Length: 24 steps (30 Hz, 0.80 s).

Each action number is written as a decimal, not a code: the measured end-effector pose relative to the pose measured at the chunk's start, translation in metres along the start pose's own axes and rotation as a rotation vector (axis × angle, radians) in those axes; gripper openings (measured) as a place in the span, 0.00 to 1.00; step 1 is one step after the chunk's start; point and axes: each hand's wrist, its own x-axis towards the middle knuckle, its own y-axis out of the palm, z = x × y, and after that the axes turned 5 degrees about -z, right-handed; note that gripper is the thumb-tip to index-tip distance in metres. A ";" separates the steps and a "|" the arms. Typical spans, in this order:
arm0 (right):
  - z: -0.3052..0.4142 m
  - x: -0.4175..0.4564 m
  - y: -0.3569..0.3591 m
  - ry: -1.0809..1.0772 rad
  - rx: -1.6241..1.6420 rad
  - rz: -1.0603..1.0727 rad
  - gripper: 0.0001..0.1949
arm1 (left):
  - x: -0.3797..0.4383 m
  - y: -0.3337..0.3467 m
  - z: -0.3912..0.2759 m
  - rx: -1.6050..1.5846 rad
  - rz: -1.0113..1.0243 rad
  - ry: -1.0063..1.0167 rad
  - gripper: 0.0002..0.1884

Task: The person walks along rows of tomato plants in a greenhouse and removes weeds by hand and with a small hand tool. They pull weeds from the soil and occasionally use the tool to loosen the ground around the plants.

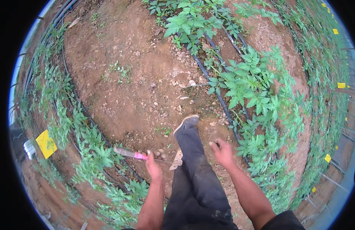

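In my left hand [155, 168] is a small hand hoe [128, 152], held near the pink band on its handle. The worn grey end of that handle points left, and its flat, rust-stained metal blade [177, 160] lies in front of my dark trouser leg. My right hand [223, 151] hangs over bare soil to the right of my leg, fingers curled in, with nothing visible in it. One dark shoe [188, 123] is on the soil path [131, 106] between both hands. Close by the right hand grow leafy tomato plants [249, 89].
Black drip hoses [204, 72] run along the plant row on the right. Another row of plants [91, 146] with hoses borders the path on the left. A yellow sticky card [46, 144] hangs at far left. Small weeds [120, 72] and clods dot the soil ahead.
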 end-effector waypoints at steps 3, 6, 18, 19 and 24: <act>0.020 0.054 0.030 -0.049 0.075 -0.122 0.12 | 0.024 0.061 -0.059 -0.007 0.030 0.040 0.18; 0.084 0.131 0.021 -0.084 0.086 -0.119 0.14 | 0.056 0.137 -0.107 0.032 0.088 0.046 0.17; 0.093 0.502 0.060 0.077 -0.583 -0.410 0.26 | 0.262 0.228 -0.084 0.357 0.117 -0.160 0.15; 0.085 0.516 0.066 0.127 -0.563 -0.465 0.23 | 0.278 0.229 -0.080 0.393 0.106 -0.193 0.14; 0.047 0.555 0.087 0.130 -0.367 -0.695 0.12 | 0.306 0.269 -0.100 0.681 0.153 -0.245 0.17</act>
